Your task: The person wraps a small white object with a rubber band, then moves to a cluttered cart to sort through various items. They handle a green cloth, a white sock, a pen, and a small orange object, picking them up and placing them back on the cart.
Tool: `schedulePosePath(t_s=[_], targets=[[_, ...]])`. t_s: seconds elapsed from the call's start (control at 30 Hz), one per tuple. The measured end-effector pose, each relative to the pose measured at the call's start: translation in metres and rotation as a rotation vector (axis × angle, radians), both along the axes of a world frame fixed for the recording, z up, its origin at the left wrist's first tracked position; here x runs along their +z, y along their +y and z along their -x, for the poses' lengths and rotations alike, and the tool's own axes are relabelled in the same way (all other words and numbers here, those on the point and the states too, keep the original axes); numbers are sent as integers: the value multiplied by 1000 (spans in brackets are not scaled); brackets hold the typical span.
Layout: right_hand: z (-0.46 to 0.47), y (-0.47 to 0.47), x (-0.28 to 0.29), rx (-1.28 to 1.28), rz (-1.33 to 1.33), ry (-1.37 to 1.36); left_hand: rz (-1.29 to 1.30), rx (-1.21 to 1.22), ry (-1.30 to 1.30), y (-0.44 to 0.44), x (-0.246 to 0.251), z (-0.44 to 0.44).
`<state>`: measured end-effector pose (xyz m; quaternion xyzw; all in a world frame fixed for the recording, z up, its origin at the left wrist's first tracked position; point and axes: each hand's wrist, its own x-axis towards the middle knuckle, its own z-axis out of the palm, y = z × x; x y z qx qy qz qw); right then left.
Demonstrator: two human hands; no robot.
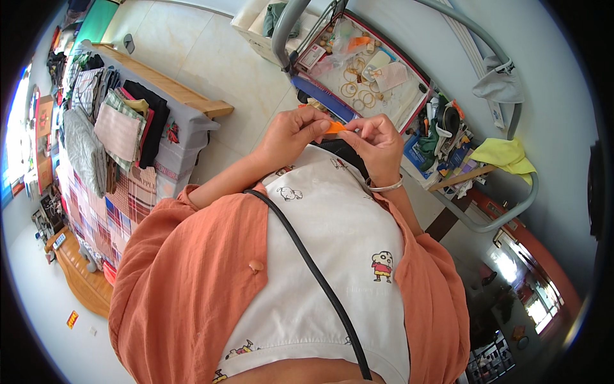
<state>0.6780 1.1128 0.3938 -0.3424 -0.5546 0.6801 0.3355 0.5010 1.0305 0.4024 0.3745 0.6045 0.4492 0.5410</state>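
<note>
In front of my waist, both hands meet at a small bright orange piece (335, 127), whose material I cannot tell. The thumb and fingers of my left hand (300, 127) pinch its left end. At its right end are the thumb and forefinger of my right hand (376, 146); a silver bangle (386, 185) circles that wrist. Just beyond the hands stands a red-rimmed shallow tray (331, 89). Gold-coloured rings (349, 89), a pale pink cloth piece (391, 77), clear plastic bags (341, 36) and round wooden beads (328, 41) lie in it.
A grey tubular frame (520, 206) surrounds the tray, with a yellow cloth (503, 156) and a grey cap (499, 81) hanging on it. Mixed tools and packets (441, 137) crowd its right side. Leftward is a bed with folded clothes (120, 125) and a wooden rail (168, 79).
</note>
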Motion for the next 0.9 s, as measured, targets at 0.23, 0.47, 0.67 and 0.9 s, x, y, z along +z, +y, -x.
schedulePosePath(t_s=[0.23, 0.47, 0.67, 0.9], targets=[[-7, 1, 7, -31, 29, 41, -29, 40, -83, 0, -1, -3], [-1, 19, 7, 83, -113, -109, 18, 44, -275, 4, -12, 3], [18, 18, 9, 192, -349, -240, -36, 34, -77, 9, -11, -4], [-1, 31, 1, 199, 129, -190, 35, -23, 73, 13, -6, 0]])
